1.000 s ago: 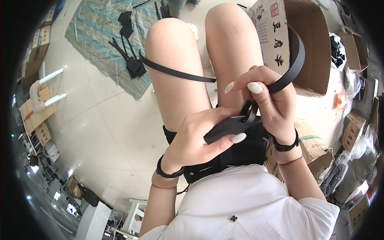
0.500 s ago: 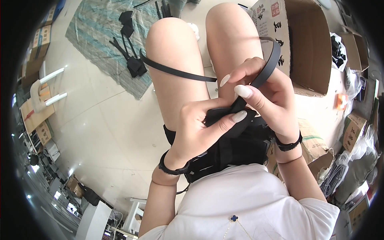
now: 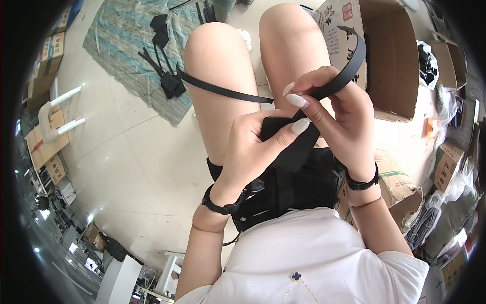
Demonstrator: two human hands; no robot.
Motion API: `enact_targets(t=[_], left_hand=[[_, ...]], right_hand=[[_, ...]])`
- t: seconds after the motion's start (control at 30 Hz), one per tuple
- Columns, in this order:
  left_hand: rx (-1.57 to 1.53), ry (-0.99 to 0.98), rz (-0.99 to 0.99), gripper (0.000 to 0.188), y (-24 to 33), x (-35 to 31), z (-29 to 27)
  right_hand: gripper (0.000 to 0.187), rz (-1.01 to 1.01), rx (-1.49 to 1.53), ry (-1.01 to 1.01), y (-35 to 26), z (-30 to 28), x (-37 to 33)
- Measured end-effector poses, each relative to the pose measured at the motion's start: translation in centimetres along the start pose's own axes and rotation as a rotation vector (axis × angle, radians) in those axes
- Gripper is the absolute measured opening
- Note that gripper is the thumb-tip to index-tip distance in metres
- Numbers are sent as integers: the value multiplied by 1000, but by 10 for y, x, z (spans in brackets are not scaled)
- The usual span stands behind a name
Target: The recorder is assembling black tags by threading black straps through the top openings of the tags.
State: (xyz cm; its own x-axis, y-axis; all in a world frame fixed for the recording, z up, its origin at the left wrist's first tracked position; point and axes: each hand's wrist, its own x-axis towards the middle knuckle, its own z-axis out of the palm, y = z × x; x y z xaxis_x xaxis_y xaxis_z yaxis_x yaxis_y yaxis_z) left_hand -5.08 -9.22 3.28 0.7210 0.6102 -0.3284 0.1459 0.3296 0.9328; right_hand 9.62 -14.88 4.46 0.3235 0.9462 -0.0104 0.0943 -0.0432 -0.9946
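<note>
Left grip (image 3: 245,152) held a flat black piece (image 3: 296,154), right grip (image 3: 349,121) pinched a black strap (image 3: 358,58) — seemingly mid-adjustment, next needing steady tension.

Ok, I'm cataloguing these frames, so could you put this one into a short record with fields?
Left hand: grips a flat black piece
Right hand: pinches a black strap, which arcs up and away
Left thigh: a strap length lies across it; link to the held strap unclear
Floor: striped sheet at upper left, with black pieces on it
Upper right: open cardboard box
Worn: white top
</note>
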Motion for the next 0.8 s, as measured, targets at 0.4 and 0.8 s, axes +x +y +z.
enact_targets(t=[0.4, 0.8], left_hand=[[-117, 32, 7, 23, -2, -1, -1], [-282, -50, 22, 23, 2, -4, -1]], right_hand=[[20, 219, 384, -262, 8, -16, 2], [16, 233, 744, -261, 16, -8, 4]])
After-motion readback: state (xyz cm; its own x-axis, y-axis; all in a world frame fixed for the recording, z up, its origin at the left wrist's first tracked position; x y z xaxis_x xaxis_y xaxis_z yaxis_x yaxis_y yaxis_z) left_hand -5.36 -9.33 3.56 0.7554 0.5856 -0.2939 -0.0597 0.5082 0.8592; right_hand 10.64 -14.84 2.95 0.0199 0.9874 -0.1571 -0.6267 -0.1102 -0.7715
